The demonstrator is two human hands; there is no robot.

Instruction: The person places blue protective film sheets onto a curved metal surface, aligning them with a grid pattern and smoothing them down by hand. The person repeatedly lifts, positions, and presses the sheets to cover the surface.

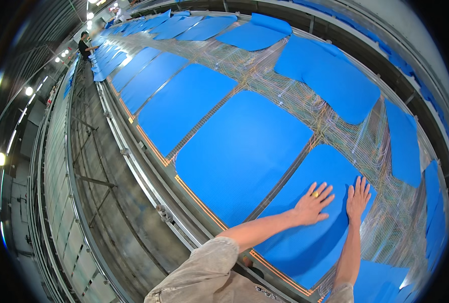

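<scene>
A blue fabric panel (305, 252) lies flat on the long printing table, right in front of me. My left hand (314, 204), with a yellow ring on one finger, rests on this panel with its fingers spread. Near the panel's far right corner my right hand (358, 200) lies with fingers stretched out over the blue cloth. Neither hand grips anything. Just to the left sits another blue panel (239, 156), smooth and flat, set apart by a dark strip.
The table surface (386, 222) carries criss-crossed coloured lines. Loose blue pieces (330, 76) lie along its far side, some overlapping. A metal rail (133, 151) runs along the near edge. Another long table (63, 212) stands at left. A person in dark clothes (85, 46) works farther down.
</scene>
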